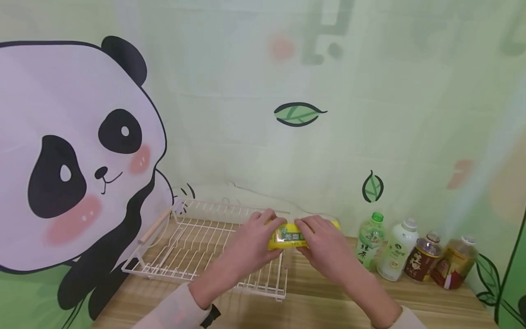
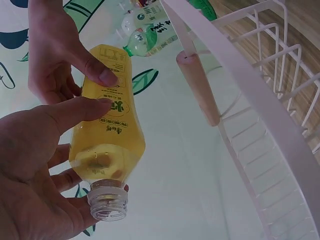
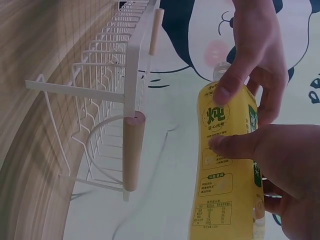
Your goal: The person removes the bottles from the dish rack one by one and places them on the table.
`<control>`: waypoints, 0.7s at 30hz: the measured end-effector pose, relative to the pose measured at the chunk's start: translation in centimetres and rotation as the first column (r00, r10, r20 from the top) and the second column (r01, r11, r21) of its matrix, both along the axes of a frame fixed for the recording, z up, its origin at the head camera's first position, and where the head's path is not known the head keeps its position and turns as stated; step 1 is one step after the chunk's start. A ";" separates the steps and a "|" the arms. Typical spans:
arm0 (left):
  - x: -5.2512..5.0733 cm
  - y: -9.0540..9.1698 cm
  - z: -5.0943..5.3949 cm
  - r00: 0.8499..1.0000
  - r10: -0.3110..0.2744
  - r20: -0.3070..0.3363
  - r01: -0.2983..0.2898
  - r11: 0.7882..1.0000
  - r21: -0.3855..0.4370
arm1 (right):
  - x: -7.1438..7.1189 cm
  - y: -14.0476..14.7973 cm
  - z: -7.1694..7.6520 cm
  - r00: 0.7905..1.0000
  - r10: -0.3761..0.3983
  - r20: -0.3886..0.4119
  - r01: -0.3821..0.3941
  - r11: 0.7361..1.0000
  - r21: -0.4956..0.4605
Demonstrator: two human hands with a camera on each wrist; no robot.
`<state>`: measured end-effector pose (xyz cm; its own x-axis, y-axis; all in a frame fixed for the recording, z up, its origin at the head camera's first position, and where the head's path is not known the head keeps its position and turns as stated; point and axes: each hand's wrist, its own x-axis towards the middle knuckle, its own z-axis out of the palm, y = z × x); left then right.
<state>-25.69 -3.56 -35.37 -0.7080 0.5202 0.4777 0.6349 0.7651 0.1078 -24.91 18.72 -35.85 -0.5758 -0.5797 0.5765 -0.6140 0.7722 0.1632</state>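
Note:
Both hands hold a yellow drink bottle [image 1: 289, 234] sideways in the air, above the right end of a white wire dish rack [image 1: 284, 282]. My left hand [image 1: 250, 238] grips it near the neck, with the thumb on the label. Farther toward the base, my right hand [image 1: 324, 244] grips it, thumb also on the label. In the left wrist view the yellow bottle [image 2: 107, 135] shows a clear ridged neck end; whether a cap is on, I cannot tell. Printed text covers its side [image 3: 217, 170] in the right wrist view.
To the right, a green-capped tea bottle [image 1: 371, 240], a white bottle [image 1: 396, 251], a brown-labelled bottle [image 1: 423, 258] and an amber bottle [image 1: 454, 265] stand in a row on the wooden table [image 1: 320, 301]. The rack has wooden handles [image 1: 155, 226]. A panda-print cloth [image 1: 230, 114] hangs behind.

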 end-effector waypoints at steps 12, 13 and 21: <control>0.0 0.7 -0.1 1.000 -0.022 -0.011 0.022 1.000 -0.009 | 0.1 0.5 -0.3 1.000 -0.015 0.024 0.015 1.000 -0.012; 0.0 0.7 -0.2 1.000 -0.025 -0.010 0.025 1.000 -0.009 | 0.1 0.6 -0.3 1.000 -0.018 0.023 0.018 1.000 -0.013; -0.3 0.9 -0.3 0.999 -0.041 0.000 0.041 0.999 -0.022 | 0.1 1.0 -0.5 1.000 -0.015 0.027 0.016 1.000 -0.016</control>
<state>-25.95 -2.62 -35.70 -0.6856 0.5593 0.4660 0.6659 0.7405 0.0910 -24.83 19.77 -36.37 -0.6002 -0.5611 0.5700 -0.6060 0.7841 0.1338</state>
